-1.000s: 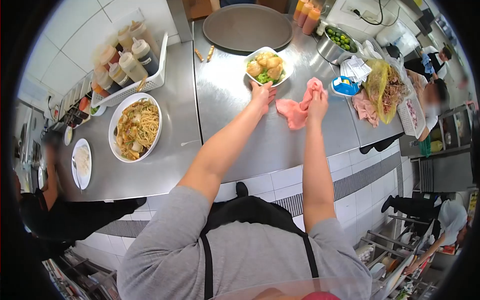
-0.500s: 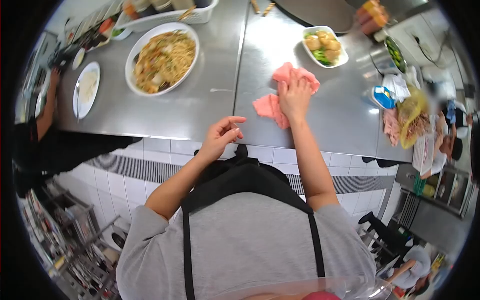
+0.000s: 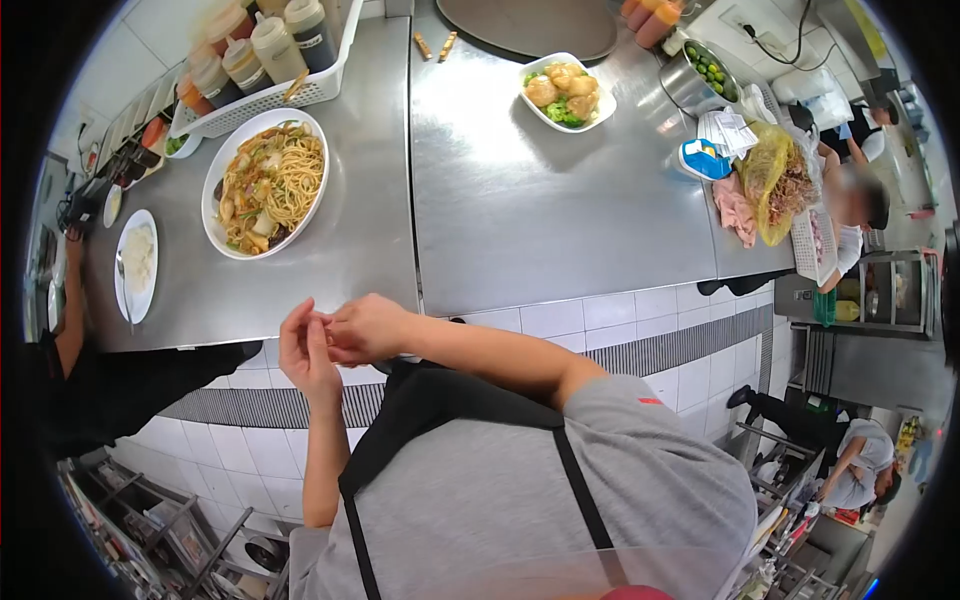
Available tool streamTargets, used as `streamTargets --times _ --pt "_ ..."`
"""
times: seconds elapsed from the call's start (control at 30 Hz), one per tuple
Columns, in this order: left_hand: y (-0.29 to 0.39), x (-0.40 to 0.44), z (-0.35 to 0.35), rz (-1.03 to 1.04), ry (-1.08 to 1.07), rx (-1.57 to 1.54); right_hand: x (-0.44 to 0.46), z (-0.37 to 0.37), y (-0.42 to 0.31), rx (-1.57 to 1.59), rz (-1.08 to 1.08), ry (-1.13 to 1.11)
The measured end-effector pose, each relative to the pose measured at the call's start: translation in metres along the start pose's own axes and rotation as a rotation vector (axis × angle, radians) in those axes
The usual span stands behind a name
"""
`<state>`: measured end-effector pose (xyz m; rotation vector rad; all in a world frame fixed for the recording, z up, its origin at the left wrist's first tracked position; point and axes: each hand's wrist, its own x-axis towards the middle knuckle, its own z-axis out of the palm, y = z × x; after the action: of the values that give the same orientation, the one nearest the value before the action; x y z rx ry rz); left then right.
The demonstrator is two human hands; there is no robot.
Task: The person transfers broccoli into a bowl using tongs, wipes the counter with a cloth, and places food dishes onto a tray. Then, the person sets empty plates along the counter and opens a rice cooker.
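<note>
Both hands meet in front of the counter's near edge, left of the body. My left hand [image 3: 310,352] is half curled, thumb and fingers apart, with nothing visible in it. Against its fingers, my right hand [image 3: 370,328] has its own fingers bent together; whatever they hold, if anything, is hidden. Beyond them on the steel counter [image 3: 560,230] stands an oval white dish of noodles [image 3: 272,185]. A square white bowl [image 3: 566,92] of browned pieces and greens sits farther back.
Sauce bottles [image 3: 275,48] fill a white basket at back left, near a plate of rice [image 3: 138,262]. At right are a pot of green fruit [image 3: 706,75], a blue-and-white dispenser [image 3: 705,160], a yellow bag [image 3: 770,190] and a pink cloth [image 3: 735,210]. Other people stand both sides.
My right hand has left the counter and come across to my left hand. The pink cloth that was under it is no longer visible there. My left hand has moved left and down.
</note>
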<state>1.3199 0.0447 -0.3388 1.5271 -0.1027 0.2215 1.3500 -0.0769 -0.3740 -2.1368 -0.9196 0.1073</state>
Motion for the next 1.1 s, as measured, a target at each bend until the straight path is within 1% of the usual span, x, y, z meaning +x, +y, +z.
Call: streamTargets --times 0.03,0.07,0.1,0.13,0.17,0.2,0.23,0.27,0.3,0.37,0.4,0.47,0.5,0.53,0.6,0.67,0.7,0.73,0.77,0.8,0.87,1.0,1.07,1.1 --pt "0.004 0.011 0.005 0.003 -0.008 -0.002 -0.016 -0.021 -0.003 0.069 0.017 0.123" --pt "0.009 0.027 0.015 -0.034 -0.051 0.062 -0.036 -0.040 -0.003 0.137 0.033 0.242" --pt "0.010 0.042 0.026 -0.075 -0.089 0.126 -0.058 -0.059 0.006 0.179 0.128 0.309" --pt "0.005 0.055 0.041 -0.130 -0.163 0.064 -0.086 -0.083 0.017 0.222 0.228 0.372" --pt "0.000 0.066 0.059 -0.190 -0.240 0.003 -0.118 -0.123 0.012 0.369 0.403 0.478" --pt "-0.002 0.075 0.078 -0.215 -0.348 0.024 -0.149 -0.141 0.023 0.336 0.458 0.623" --pt "-0.006 0.084 0.098 -0.238 -0.456 0.046 -0.180 -0.158 0.029 0.024 0.676 0.729" --pt "-0.016 0.091 0.117 -0.219 -0.508 0.003 -0.187 -0.178 0.014 -0.003 0.693 0.946" --pt "-0.026 0.094 0.131 -0.207 -0.553 -0.037 -0.212 -0.191 0.028 -0.312 0.589 0.934" --pt "-0.010 0.103 0.149 -0.145 -0.460 -0.060 -0.218 -0.206 0.024 0.003 0.772 1.119" --pt "-0.003 0.106 0.149 -0.165 -0.434 -0.043 -0.215 -0.202 0.033 0.029 0.775 1.090" --pt "0.009 0.113 0.140 -0.089 -0.279 -0.210 -0.205 -0.188 0.057 0.071 1.043 0.858" --pt "0.014 0.113 0.129 -0.088 -0.247 -0.197 -0.189 -0.171 0.067 -0.005 1.051 0.799" --pt "0.019 0.110 0.116 -0.056 -0.226 -0.160 -0.178 -0.160 0.085 0.004 1.032 0.772" --pt "0.023 0.101 0.088 -0.021 -0.174 -0.109 -0.148 -0.144 0.123 -0.827 0.433 0.782" --pt "0.026 0.085 0.055 -0.068 -0.179 0.036 -0.099 -0.125 0.131 -0.695 0.326 0.704" --pt "0.026 0.078 0.040 -0.058 -0.166 0.047 -0.069 -0.120 0.109 -0.504 0.399 0.582" --pt "0.023 0.068 0.025 -0.096 -0.142 0.057 -0.040 -0.112 0.085 -0.320 0.469 0.450" --pt "0.020 0.058 0.012 -0.135 -0.118 0.064 -0.022 -0.082 0.084 -0.416 0.417 0.445" --pt "0.017 0.050 -0.001 -0.128 -0.104 0.065 -0.006 -0.051 0.085 -0.511 0.364 0.438" --pt "0.013 0.033 -0.028 -0.215 -0.046 0.014 0.019 -0.011 0.058 -0.518 -0.109 0.666" --pt "0.019 0.012 -0.075 -0.211 0.047 0.025 0.043 0.037 -0.005 -0.380 -0.234 0.547" --pt "0.015 0.005 -0.102 -0.191 0.090 0.030 0.052 0.060 -0.018 -0.219 -0.121 0.250" --pt "0.014 0.002 -0.112 -0.149 0.142 0.118 0.058 0.079 -0.024 -0.157 -0.188 0.248"
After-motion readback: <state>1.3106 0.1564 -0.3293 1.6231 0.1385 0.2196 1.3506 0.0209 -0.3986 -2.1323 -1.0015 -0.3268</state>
